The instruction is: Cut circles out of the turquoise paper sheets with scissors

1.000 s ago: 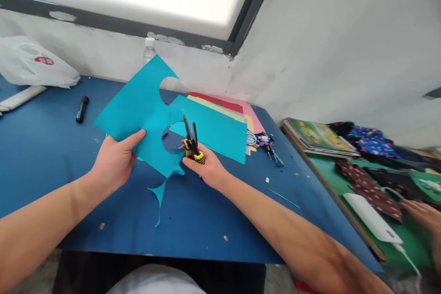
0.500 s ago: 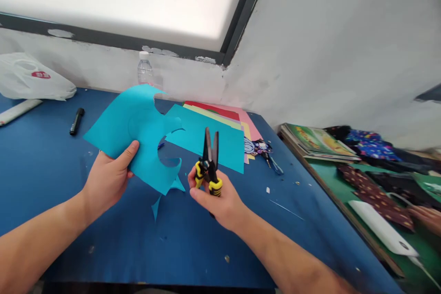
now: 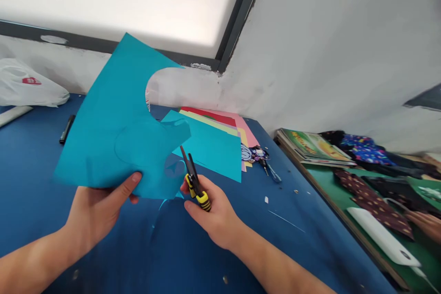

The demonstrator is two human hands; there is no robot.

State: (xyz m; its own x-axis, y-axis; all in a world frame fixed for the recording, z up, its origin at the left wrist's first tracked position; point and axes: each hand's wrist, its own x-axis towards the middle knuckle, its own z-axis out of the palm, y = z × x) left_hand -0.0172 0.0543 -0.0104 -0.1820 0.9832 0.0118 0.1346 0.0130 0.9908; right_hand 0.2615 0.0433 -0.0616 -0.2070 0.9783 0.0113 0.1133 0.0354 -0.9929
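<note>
A blue sheet of paper point(image 3: 106, 110) is pinched at its lower edge by my left hand point(image 3: 103, 206), thumb on the near face. Rounded pieces are cut out of its right side, and a drawn circle shows faintly on it. My right hand point(image 3: 213, 211) grips scissors point(image 3: 196, 183) with black blades and yellow-black handles. The blades point up and left, slightly parted, beside the sheet's right edge; whether they touch it I cannot tell. Blue paper scraps point(image 3: 161, 204) lie below the sheet.
Coloured paper sheets point(image 3: 217, 142) lie stacked behind the scissors, with a patterned item point(image 3: 253, 152) beside them. A black marker point(image 3: 67, 129) and a white plastic bag point(image 3: 31, 82) are at left. On a green table at right are books point(image 3: 313, 147), a white device point(image 3: 384, 236) and another person's hand point(image 3: 425, 224).
My left hand has raised and turned the blue sheet, which now faces me more fully and hides the bottle. The scissors have moved left and tilted towards the sheet, their blades closer together.
</note>
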